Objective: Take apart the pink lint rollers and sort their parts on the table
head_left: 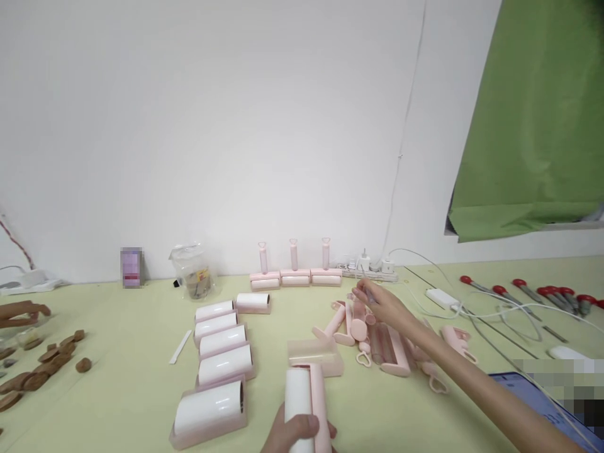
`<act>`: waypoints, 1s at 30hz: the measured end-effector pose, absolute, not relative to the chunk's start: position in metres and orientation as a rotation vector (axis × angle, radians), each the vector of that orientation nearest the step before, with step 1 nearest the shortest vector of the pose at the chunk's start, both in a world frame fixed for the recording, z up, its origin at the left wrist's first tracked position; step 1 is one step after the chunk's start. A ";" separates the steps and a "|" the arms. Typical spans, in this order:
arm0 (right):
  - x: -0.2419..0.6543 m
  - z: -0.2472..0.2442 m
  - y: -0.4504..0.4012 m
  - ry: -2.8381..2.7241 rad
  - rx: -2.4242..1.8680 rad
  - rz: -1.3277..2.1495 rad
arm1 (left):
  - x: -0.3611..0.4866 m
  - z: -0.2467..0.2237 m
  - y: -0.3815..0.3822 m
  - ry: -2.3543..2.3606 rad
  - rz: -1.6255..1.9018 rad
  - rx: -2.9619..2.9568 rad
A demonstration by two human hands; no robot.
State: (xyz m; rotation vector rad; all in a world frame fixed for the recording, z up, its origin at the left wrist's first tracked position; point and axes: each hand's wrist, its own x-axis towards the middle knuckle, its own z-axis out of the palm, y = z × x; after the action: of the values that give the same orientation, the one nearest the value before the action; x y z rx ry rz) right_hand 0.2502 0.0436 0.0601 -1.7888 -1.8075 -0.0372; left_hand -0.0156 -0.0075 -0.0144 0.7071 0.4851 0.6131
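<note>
My left hand (297,429), at the bottom middle, is wrapped round a lint roller head, a white sticky roll (298,393) beside a pink holder (318,393). Just beyond it lies a translucent pink cover (315,357). My right hand (377,301) reaches over a pile of pink roller parts (395,352), fingers pinched together; a thin greyish piece shows between them, too small to name. Below that hand are pink handles and a heart-shaped loop (363,359). To the left, several white rolls (225,365) rest in clear pink covers.
Three assembled pink lint rollers (294,277) stand by the wall near a power strip (372,274). Cables, red-tipped tools (500,290) and a tablet-like screen (542,402) lie right. Brown pieces (51,365) and another person's hand (21,313) are at far left.
</note>
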 end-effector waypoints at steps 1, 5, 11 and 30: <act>0.249 0.057 0.052 -1.822 -1.793 -0.038 | -0.016 -0.014 -0.007 0.523 0.634 0.724; 0.245 0.045 0.066 -1.899 -1.796 -0.024 | -0.013 -0.012 -0.007 0.561 0.739 0.840; 0.239 0.058 0.043 -1.808 -1.803 -0.050 | -0.013 -0.011 -0.006 0.597 0.726 0.892; 0.162 0.031 -0.070 -1.741 -1.162 0.606 | -0.011 -0.014 -0.008 0.743 0.923 1.257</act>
State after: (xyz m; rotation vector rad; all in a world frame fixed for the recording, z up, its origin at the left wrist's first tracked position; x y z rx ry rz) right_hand 0.1621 -0.0702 0.0310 -1.1619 -1.7412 0.6063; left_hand -0.0109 -0.0078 -0.0139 1.2566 0.7430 0.9232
